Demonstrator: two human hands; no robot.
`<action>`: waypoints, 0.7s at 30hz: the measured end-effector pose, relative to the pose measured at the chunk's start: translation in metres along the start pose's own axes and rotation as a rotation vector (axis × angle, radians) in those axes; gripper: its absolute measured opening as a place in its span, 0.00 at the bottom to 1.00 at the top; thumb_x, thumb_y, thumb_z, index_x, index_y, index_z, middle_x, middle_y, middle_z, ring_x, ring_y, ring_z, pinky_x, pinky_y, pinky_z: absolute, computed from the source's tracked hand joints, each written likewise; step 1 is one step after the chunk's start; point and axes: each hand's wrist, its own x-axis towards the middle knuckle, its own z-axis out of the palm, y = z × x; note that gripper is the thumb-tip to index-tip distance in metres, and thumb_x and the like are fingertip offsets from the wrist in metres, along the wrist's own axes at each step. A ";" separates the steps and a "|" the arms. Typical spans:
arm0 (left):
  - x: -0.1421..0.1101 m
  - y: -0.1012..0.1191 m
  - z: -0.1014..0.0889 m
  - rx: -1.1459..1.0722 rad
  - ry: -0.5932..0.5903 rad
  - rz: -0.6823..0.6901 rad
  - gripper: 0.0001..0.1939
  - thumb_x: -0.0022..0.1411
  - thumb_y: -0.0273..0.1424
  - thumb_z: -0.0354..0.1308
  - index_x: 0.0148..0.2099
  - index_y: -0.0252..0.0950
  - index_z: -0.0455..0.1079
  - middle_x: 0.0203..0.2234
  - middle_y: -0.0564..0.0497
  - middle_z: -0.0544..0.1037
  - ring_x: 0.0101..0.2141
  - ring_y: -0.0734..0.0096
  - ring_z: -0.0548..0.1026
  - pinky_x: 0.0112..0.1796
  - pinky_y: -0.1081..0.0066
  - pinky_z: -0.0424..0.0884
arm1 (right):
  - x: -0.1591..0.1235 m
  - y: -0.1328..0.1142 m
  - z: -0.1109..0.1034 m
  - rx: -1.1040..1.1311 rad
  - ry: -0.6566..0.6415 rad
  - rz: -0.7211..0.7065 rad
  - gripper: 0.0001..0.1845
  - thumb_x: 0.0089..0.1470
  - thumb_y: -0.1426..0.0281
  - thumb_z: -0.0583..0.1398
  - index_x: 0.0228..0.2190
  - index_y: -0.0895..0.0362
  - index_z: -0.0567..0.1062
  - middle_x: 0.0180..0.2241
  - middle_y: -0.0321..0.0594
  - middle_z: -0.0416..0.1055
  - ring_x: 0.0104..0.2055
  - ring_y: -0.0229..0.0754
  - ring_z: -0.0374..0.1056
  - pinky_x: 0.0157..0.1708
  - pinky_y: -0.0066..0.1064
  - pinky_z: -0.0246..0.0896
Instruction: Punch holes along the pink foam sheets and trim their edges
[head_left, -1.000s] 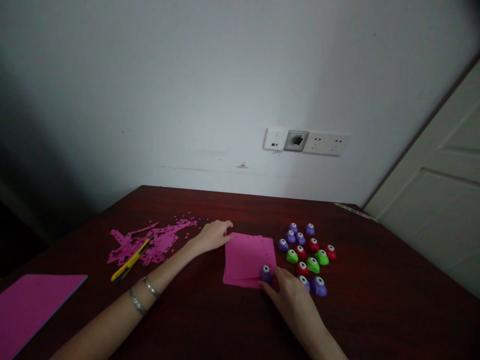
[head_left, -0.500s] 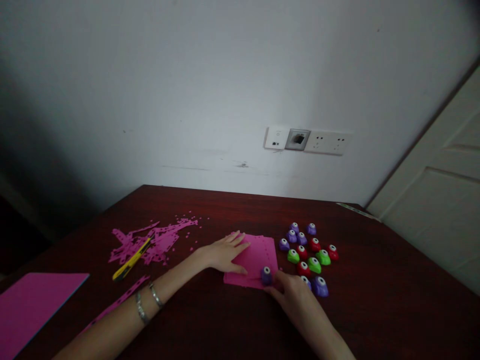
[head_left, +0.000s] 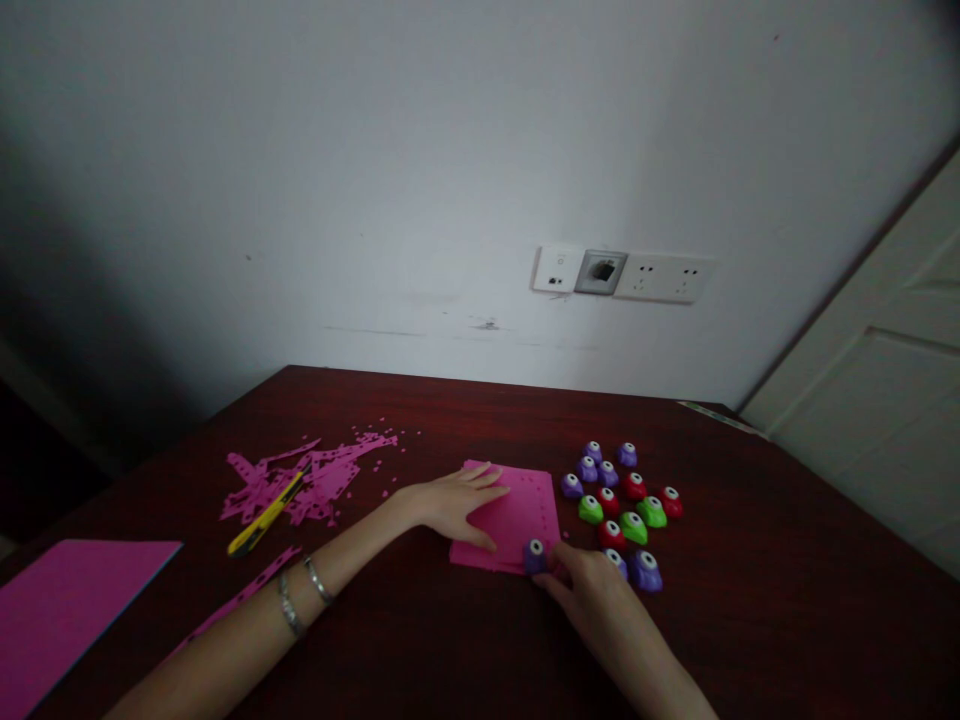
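My left hand point(head_left: 456, 508) lies with its fingers spread over the left part of a small stack of pink paper point(head_left: 517, 510). Little punched marks run along the paper's right side. At the sheet's lower right corner, my right hand point(head_left: 581, 582) grips a purple craft punch point(head_left: 535, 556) with a white and black button on top. Several more craft punches stand just beyond that hand: purple ones point(head_left: 646, 571), green ones point(head_left: 634, 527) and red ones point(head_left: 635, 487).
To the left lies a heap of pink paper scraps point(head_left: 330, 485) with a yellow utility knife point(head_left: 266, 515) on it. A punched pink strip point(head_left: 247, 597) is beside my left forearm. A large pink sheet point(head_left: 82, 610) lies at the near left. The wall with sockets point(head_left: 664, 278) rises behind the table.
The view has shifted slightly. My left hand has slid a little to the right on the paper, while my right hand keeps hold of the purple craft punch at the paper's lower right corner.
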 end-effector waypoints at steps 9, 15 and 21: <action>0.002 -0.003 0.000 -0.019 0.000 0.027 0.45 0.53 0.49 0.53 0.65 0.35 0.40 0.63 0.44 0.36 0.62 0.59 0.34 0.58 0.58 0.38 | -0.001 -0.004 -0.004 0.004 -0.025 0.003 0.06 0.49 0.72 0.57 0.22 0.56 0.70 0.22 0.35 0.72 0.24 0.39 0.69 0.22 0.26 0.53; 0.003 0.001 -0.002 -0.034 0.002 0.028 0.45 0.52 0.49 0.54 0.65 0.34 0.41 0.63 0.44 0.39 0.62 0.60 0.37 0.58 0.60 0.40 | 0.000 -0.005 -0.004 0.005 -0.028 0.005 0.05 0.48 0.73 0.57 0.23 0.56 0.70 0.23 0.35 0.73 0.25 0.40 0.69 0.23 0.27 0.54; 0.002 0.002 -0.003 -0.052 0.007 0.030 0.45 0.51 0.49 0.55 0.64 0.34 0.42 0.63 0.45 0.39 0.62 0.60 0.37 0.58 0.60 0.40 | -0.001 -0.004 -0.002 0.002 -0.016 -0.005 0.05 0.49 0.73 0.57 0.23 0.56 0.70 0.23 0.36 0.73 0.25 0.40 0.69 0.23 0.27 0.52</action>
